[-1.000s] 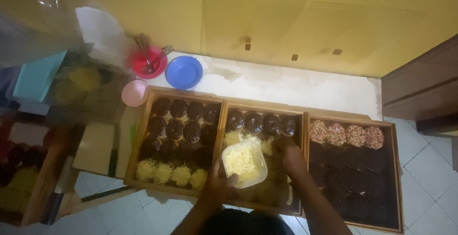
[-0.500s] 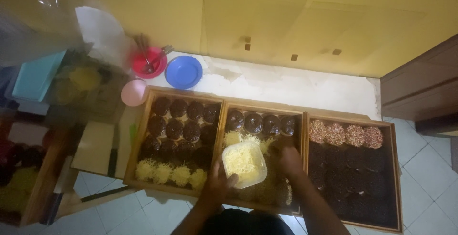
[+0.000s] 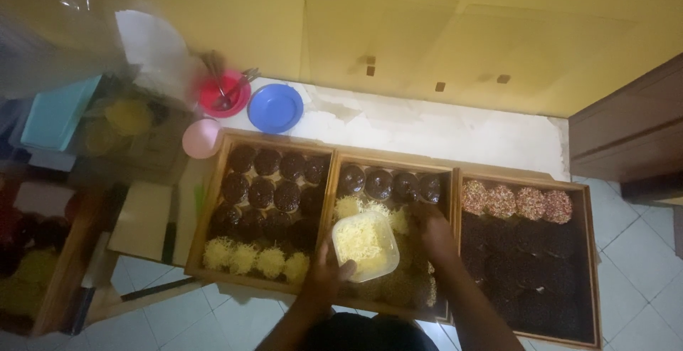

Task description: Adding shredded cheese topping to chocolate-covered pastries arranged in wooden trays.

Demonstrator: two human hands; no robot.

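The left hand (image 3: 324, 276) grips a squarish clear plastic tub (image 3: 364, 245) of pale shredded cheese, held over the middle wooden tray (image 3: 393, 164). Just right of it, the right hand (image 3: 432, 228) rests, fingers curled, on round glossy chocolate doughnuts (image 3: 388, 184); its grip is unclear.

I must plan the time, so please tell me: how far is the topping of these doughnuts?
Done: the right tray is fully sprinkled, and the left tray has one front row with grated cheese.

In hand: the left hand holds the tub of cheese while the right hand tops the middle tray.

Left: the plain chocolate doughnuts in the left tray, and the middle tray's back row.
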